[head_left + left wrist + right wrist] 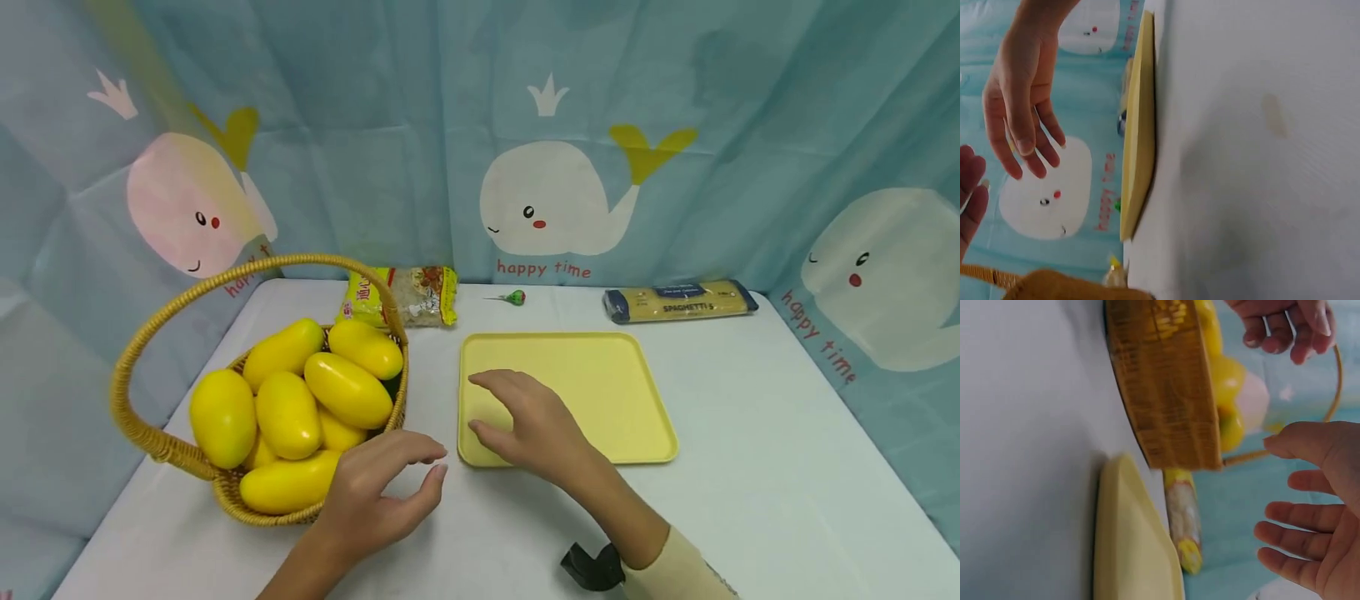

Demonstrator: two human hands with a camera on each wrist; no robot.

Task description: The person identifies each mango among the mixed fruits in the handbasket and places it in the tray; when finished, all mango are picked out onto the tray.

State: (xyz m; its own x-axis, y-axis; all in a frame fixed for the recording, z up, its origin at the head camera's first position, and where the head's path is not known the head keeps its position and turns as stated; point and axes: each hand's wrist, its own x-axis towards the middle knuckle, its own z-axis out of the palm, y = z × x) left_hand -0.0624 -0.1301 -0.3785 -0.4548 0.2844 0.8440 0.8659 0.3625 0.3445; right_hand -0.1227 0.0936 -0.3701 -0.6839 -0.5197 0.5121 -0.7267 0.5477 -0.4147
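My left hand (378,492) hovers at the right front side of a wicker basket (270,518), fingers loosely bent and holding nothing. Yellow mangoes (348,390), several of them, fill the basket under its tall arched handle (142,354). Over the left part of a pale yellow tray (600,400) is my right hand (532,425), thumb and fingers spread apart with nothing between them. In the right wrist view the fingers (1300,531) of that hand are relaxed, above the level of the tray. The left wrist view shows both hands raised off the white tabletop.
Behind the basket lies a yellow-ended packet (423,296) of dry food. A small green-and-red item (515,297) sits behind the tray. At the back right is a spaghetti packet (681,302). A whale-print curtain (375,167) encloses the table. A black strap (592,568) shows by the right sleeve.
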